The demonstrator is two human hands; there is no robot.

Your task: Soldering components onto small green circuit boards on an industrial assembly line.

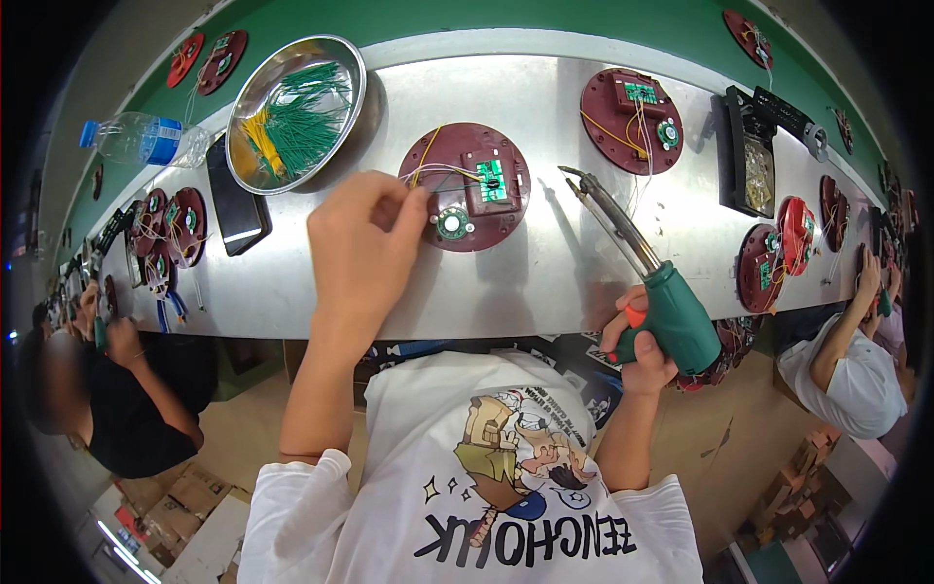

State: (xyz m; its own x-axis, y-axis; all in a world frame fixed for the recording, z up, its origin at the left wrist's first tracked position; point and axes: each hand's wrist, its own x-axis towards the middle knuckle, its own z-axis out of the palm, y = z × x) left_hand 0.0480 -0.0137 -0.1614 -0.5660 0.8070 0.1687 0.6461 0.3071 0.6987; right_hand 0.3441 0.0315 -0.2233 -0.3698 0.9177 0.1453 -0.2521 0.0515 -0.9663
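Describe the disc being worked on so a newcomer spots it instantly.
On the metal table, find the steel bowl of green and yellow wires. Just right of it lies a round maroon disc. Unlike its maroon neighbours, it has the left hand over its left edge.

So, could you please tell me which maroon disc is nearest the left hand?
The maroon disc next right of the metal bowl: the left hand is at its edge, while the other discs lie farther away.

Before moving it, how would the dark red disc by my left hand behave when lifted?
The disc would probably stay stiff, looking like hard plastic. Its thin, curving wires would likely flop. The exposed green board might be fragile.
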